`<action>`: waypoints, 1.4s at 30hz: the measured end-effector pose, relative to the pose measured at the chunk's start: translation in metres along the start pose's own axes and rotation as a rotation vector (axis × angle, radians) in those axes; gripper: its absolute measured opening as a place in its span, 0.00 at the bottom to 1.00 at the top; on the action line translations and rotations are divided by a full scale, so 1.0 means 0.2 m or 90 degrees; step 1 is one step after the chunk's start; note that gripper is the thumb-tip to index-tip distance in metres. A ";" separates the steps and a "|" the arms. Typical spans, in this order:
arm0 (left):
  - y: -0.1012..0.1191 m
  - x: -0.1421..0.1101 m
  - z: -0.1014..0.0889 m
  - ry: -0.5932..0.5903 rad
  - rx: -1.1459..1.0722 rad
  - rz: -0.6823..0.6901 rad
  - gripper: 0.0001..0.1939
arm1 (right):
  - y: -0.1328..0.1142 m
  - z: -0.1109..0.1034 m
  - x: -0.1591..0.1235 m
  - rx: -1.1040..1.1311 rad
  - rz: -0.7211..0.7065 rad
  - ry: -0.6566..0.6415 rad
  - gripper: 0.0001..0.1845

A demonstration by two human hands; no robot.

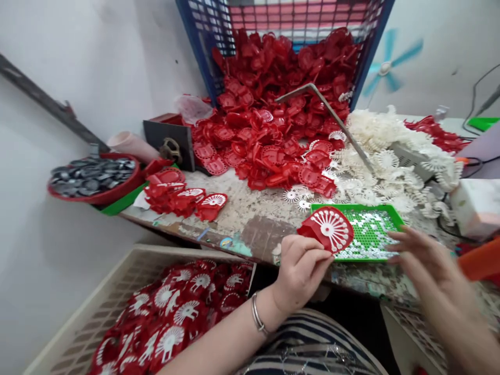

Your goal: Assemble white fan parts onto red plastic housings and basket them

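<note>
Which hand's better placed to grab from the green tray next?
The right hand, I'd say: it looks empty, though blurred, at the green tray, while the left hand holds the red piece.

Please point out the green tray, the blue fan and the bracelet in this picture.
Green tray (358, 260): head view, near rim.
Blue fan (385, 68): head view, central hub.
Bracelet (255, 314): head view, band's outer side.

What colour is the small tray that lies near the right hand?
The tray is bright green; it shows best in the head view.
</note>
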State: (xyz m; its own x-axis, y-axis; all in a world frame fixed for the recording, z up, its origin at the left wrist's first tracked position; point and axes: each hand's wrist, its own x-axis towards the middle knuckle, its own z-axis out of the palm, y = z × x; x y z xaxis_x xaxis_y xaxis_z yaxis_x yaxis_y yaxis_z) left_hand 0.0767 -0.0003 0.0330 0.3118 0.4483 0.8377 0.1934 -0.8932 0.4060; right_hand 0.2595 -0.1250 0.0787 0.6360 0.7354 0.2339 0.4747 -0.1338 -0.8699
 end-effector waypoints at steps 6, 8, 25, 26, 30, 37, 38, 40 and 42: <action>0.04 -0.06 -0.01 -0.027 -0.015 0.028 0.09 | -0.02 0.32 0.12 0.295 0.107 -0.221 0.23; 0.01 -0.06 -0.04 0.014 0.003 -0.006 0.15 | -0.03 0.34 0.14 0.307 0.103 -0.243 0.21; -0.13 -0.05 -0.06 -0.014 -0.399 -0.795 0.28 | 0.07 0.35 0.95 -0.375 -0.012 -0.083 0.21; -0.14 -0.06 -0.06 -0.006 -0.411 -0.807 0.29 | 0.09 0.37 1.01 -0.405 -0.005 -0.069 0.21; -0.18 -0.10 -0.09 0.015 -0.449 -0.837 0.31 | 0.13 0.44 1.05 -0.487 -0.042 -0.075 0.21; -0.27 -0.14 -0.14 0.084 -0.546 -0.831 0.30 | 0.02 0.57 0.85 -0.517 -0.182 -0.301 0.16; -0.28 -0.14 -0.15 0.092 -0.550 -0.834 0.30 | -0.01 0.61 0.83 -0.526 -0.196 -0.326 0.16; -0.29 -0.14 -0.15 0.101 -0.545 -0.835 0.29 | -0.06 0.68 0.80 -0.560 -0.222 -0.359 0.16; -0.29 -0.14 -0.15 0.105 -0.537 -0.829 0.28 | -0.11 0.75 0.80 -0.613 -0.241 -0.377 0.16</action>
State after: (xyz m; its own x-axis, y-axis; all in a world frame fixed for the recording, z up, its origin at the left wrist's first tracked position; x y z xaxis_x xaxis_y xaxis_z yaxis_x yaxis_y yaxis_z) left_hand 0.0297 0.0389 -0.0028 0.2376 0.9425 -0.2349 -0.3374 0.3069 0.8899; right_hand 0.2594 0.0956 0.0692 0.0969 0.9940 -0.0513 0.9940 -0.0993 -0.0467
